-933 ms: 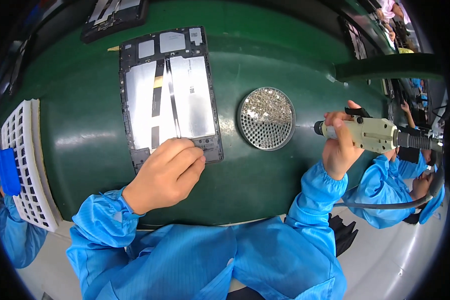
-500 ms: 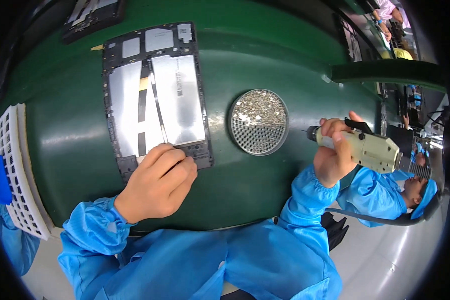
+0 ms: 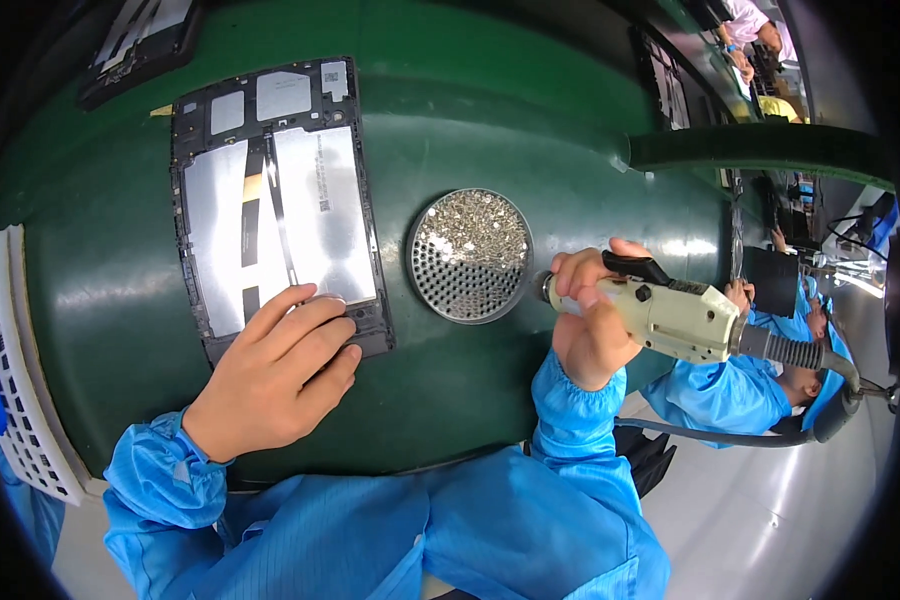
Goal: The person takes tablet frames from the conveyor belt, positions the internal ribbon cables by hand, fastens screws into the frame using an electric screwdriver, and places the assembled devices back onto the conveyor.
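A tablet's open housing (image 3: 195, 240) lies on the green work surface at left, two silvery battery panels (image 3: 325, 215) showing. My left hand (image 3: 275, 375) rests over its lower end, fingers bent and closed around the lower end of slim, shiny tweezers (image 3: 279, 220) that lie up along the gap between the panels; my thumb is hidden. My right hand (image 3: 595, 320) is wrapped around a pale green electric screwdriver (image 3: 680, 318), its nose pointing left toward a round dish of small screws (image 3: 470, 255). The driver's tip is hard to make out beside the dish rim.
Another dark tablet housing (image 3: 140, 50) lies at the far left. A white perforated tray (image 3: 20, 370) stands at the left edge. A dark green bar (image 3: 760, 147) juts in at right. A co-worker in blue (image 3: 715, 395) sits at right; a cable (image 3: 710, 430) runs there.
My right hand has brought the screwdriver left, close to the screw dish. My left hand's fingers have spread somewhat over the housing's lower end. The whole view has shifted slightly.
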`<state>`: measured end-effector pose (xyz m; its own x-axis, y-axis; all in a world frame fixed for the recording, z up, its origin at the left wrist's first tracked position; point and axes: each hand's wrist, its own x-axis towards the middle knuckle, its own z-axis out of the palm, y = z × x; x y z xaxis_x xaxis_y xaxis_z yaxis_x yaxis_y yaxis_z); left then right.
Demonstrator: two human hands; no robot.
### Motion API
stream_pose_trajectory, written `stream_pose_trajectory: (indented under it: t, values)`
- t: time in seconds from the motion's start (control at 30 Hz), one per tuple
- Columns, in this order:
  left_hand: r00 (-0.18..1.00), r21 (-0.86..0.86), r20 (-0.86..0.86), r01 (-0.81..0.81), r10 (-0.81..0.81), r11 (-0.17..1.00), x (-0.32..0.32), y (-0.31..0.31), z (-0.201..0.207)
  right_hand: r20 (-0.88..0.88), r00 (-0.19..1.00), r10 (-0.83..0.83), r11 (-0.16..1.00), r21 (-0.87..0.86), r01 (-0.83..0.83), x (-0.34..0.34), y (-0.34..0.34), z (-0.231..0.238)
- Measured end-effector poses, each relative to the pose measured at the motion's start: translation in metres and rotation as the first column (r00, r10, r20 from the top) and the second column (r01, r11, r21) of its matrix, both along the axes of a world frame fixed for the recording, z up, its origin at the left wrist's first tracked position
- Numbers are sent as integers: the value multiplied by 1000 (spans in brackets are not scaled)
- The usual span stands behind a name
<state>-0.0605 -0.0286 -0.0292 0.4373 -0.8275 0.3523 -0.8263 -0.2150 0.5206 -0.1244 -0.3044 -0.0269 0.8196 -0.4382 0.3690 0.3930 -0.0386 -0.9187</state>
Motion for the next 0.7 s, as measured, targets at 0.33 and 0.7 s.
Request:
stream_pose_trajectory:
  t: [0.33, 0.7]
  values:
    - [994, 17, 101, -41, 40, 999, -4, -17, -1, 104, 990, 100, 993, 50, -105, -11, 11, 30]
    - [997, 86, 20, 75, -77, 993, 16, -13, -1, 7, 981, 193, 980, 41, -194, 3, 16, 20]
